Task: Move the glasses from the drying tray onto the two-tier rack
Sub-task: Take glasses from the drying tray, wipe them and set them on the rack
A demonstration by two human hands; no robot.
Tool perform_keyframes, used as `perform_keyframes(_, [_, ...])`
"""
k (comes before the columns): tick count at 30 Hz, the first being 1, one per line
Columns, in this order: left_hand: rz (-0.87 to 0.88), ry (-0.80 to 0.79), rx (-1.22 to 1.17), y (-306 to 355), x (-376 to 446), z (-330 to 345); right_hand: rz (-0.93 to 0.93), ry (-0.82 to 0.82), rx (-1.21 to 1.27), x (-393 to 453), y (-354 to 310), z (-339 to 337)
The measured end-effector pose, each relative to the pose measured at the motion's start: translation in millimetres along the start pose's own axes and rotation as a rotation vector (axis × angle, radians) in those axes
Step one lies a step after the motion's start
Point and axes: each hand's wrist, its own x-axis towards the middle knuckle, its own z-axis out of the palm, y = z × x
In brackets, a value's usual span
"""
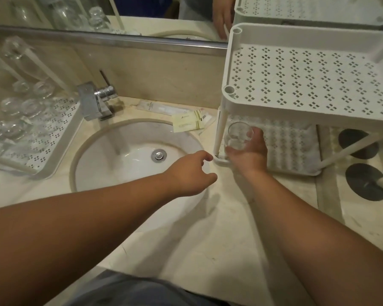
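Observation:
My right hand (249,154) grips a clear glass (238,135) at the front left corner of the white two-tier rack (307,69), just over the edge of its lower shelf (290,144). Both perforated shelves hold no glasses that I can see. My left hand (190,173) hovers over the right side of the sink with loosely curled fingers and holds nothing. At the far left, the white drying tray (53,138) carries several clear glasses (20,107) standing upside down.
A round white sink (111,160) with a chrome tap (95,100) lies between tray and rack. Paper sachets (186,123) lie behind the basin. A mirror runs along the back wall. Two dark round mats (365,182) and a white soap lie right of the rack.

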Motion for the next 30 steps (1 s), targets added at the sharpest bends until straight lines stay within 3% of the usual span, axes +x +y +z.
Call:
perform_keyframes(19, [-0.024,0.039,-0.070,-4.5,18.9,-9.8,0.007,0.017,-0.099,36.8,-5.0,13.8])
perform_keyframes(25, [-0.034,0.059,-0.088,-7.5,19.4,-12.9,0.122,0.081,0.019,37.8,-7.0,19.0])
perform_keyframes(30, [-0.065,0.037,-0.152,-12.3,19.6,-12.2,0.147,0.075,-0.098,43.2,-5.2,20.3])
